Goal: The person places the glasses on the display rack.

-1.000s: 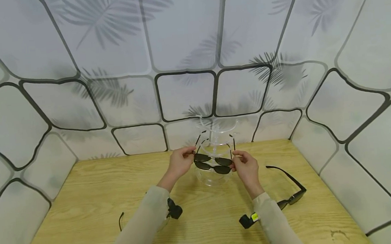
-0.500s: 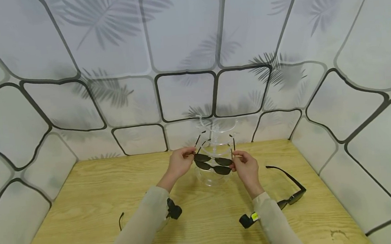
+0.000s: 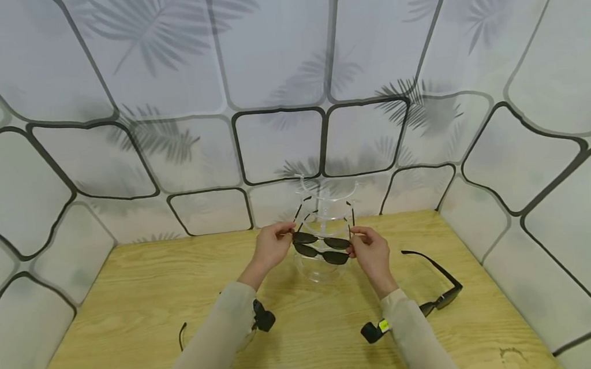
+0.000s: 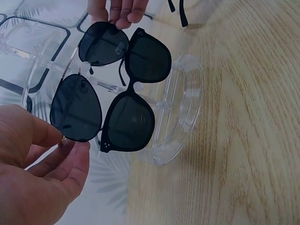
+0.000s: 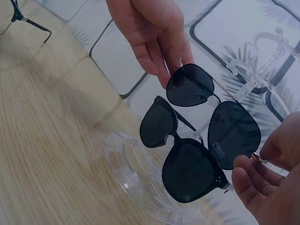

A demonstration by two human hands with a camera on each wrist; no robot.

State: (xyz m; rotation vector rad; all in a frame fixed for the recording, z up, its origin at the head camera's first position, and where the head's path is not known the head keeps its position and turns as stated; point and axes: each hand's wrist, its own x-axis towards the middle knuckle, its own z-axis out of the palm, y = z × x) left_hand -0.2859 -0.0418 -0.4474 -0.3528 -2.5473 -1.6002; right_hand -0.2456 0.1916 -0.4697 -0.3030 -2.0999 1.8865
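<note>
A clear acrylic display stand (image 3: 329, 192) with curved tiers stands at the back of the table. My left hand (image 3: 273, 246) pinches one hinge end of the upper sunglasses (image 4: 76, 108), a thin-rimmed dark pair with a metal bridge. At the opposite hinge, my right hand (image 3: 371, 254) pinches them between thumb and fingers. Their bridge lies right at a clear peg of the stand, and the temples extend back on either side of it. Just below sit the thick-framed black sunglasses (image 4: 129, 121), their bridge at a lower peg, partly overlapped by the upper pair. The stand's round base (image 5: 126, 164) rests on the table.
Another pair of black sunglasses (image 3: 449, 297) lies on the table at right, partly behind my right sleeve. At left, thin-framed glasses (image 3: 182, 336) are mostly hidden by my left forearm. A patterned wall (image 3: 214, 211) rises close behind the stand.
Both hands keep their pinch on the upper sunglasses in nearly the same place. The head view has shifted very slightly; nothing else has visibly moved.
</note>
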